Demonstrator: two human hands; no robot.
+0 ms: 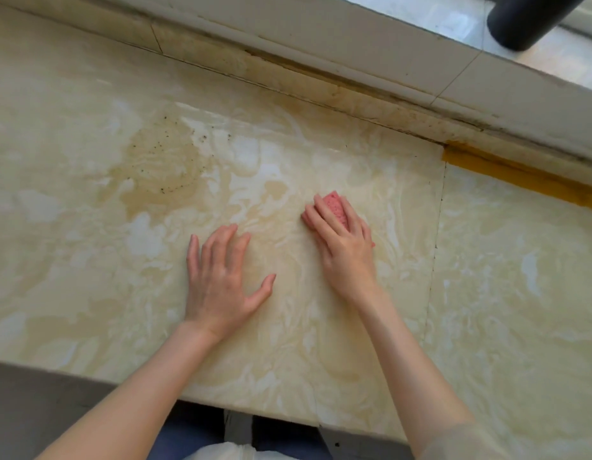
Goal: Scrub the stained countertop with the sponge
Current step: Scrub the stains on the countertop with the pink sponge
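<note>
Right hand (346,250) fingers (324,215) press the pink sponge (337,210) flat for scrubbing; left hand (221,283), fingers spread, braces on the counter (88,260); stain (155,167) lies upper left.

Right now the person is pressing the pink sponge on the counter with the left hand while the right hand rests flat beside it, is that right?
Not quite: the hands are swapped. In the head view the right hand presses the pink sponge on the counter, while the left hand rests flat beside it.

A home kitchen, by the look of it: a marbled cream worktop (321,327) with brown stains (155,167) runs under a grimy tiled window ledge (354,61).
</note>
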